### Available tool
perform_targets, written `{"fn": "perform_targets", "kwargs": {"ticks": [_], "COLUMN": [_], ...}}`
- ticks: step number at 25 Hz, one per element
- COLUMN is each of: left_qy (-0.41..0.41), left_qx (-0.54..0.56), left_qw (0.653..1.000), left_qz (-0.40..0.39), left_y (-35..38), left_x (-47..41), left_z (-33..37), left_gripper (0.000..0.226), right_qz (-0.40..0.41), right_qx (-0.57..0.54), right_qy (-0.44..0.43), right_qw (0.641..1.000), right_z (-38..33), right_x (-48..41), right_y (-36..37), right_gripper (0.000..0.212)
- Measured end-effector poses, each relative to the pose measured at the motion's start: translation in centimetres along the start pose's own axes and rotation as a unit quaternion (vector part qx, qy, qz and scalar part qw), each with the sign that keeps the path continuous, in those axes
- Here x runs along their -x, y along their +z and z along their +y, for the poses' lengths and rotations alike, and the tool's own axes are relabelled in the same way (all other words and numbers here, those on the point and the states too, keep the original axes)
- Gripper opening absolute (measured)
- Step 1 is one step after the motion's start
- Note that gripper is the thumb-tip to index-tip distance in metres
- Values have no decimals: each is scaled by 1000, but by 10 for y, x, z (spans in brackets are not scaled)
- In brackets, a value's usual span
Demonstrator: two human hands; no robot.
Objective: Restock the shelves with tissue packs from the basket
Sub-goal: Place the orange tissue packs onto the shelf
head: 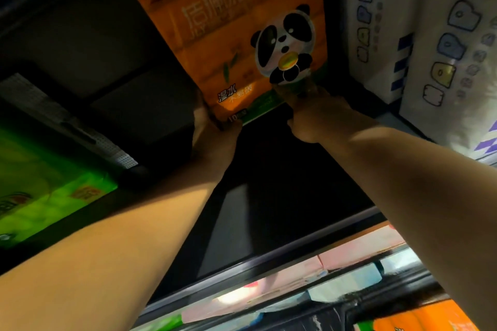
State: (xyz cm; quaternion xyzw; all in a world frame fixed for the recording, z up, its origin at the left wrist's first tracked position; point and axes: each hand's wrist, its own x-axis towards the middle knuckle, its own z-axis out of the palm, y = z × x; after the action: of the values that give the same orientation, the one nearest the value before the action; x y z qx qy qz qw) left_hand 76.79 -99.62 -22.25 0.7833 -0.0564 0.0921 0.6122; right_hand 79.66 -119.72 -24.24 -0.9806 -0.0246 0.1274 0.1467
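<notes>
An orange tissue pack with a panda print (215,43) stands deep on a dark shelf (269,169). Both my arms reach in to it. My left hand (212,131) grips its near left bottom corner. My right hand (314,113) holds the near right bottom corner, fingers curled onto the pack's front under the panda. Another orange tissue pack (419,320) shows at the bottom right, below the shelf; whether it lies in the basket cannot be told.
White packs printed with blue and yellow letters (435,48) stand right of the orange pack. A green pack (45,196) lies at the left. The shelf's front rail (269,263) crosses below, with pink and pale goods (349,255) on the lower level.
</notes>
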Motion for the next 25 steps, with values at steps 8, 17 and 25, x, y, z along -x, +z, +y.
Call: {"fn": "perform_targets", "kwargs": {"ticks": [8, 17, 25], "left_qy": [-120, -18, 197], "left_qx": [-245, -457, -455], "left_qw": [957, 882, 843], "left_qz": [-102, -116, -209], "left_y": [-9, -17, -10], "left_x": [-20, 34, 134], "left_z": [26, 54, 73], "left_gripper": [60, 88, 75], "right_qz": [4, 159, 318], "right_qx": [-25, 5, -31], "right_qy": [-1, 21, 93], "right_qw": [1000, 987, 943], "right_z": [1, -7, -22], "right_x": [-3, 83, 227], "right_y": [-5, -8, 38], "right_gripper": [71, 67, 57]}}
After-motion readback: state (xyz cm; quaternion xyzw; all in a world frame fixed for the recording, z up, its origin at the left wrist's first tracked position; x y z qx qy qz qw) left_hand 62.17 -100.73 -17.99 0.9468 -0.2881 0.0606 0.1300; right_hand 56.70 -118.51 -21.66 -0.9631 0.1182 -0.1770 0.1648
